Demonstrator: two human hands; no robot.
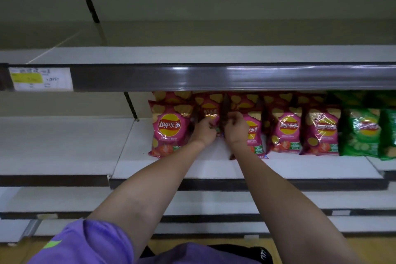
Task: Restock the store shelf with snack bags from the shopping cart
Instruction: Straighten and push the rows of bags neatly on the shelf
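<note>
While the person stands close to the shelves, a purple shirt sleeve (85, 244) shows at the very bottom, and two bare arms reach up and forward from there. Past the arms sits the white store shelf (64, 148) with a dark front edge. Both hands meet at one pink shiny snack bag (211, 111) that stands upright on this shelf. That left hand (204, 132) has its fingers curled on the bottom left part of the bag, and the right hand (235, 128) has its fingers curled on the bottom right part, so both are grasping it. Just to the left stands another pink chip bag with a red and yellow logo (168, 128), touching the held one. To the right stand more pink bags in a row (304, 130), some partly hidden by the right hand. Farther right are green chip bags (362, 130). Above them all runs a dark grey shelf rail (214, 76) with a blurry white and yellow price label (40, 79) at its left end.
</note>
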